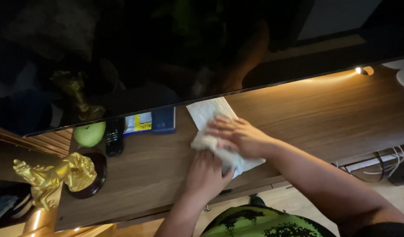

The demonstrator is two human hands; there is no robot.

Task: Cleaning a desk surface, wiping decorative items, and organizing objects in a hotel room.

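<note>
A white cloth point(209, 115) lies spread on the wooden cabinet top point(325, 118) just below the dark screen point(167, 52). My right hand point(237, 135) lies flat on the bunched middle of the cloth, fingers pointing left. My left hand point(205, 173) reaches up from below and grips the cloth's near edge, fingers curled under the fabric. Both hands touch each other over the cloth.
A green apple point(90, 133), a black remote point(114, 139), a yellow-and-blue card point(138, 123) and a blue box point(164, 120) sit left of the cloth. A gold horse figurine point(57, 173) stands on a dark round base. Cables point(386, 164) hang at the right.
</note>
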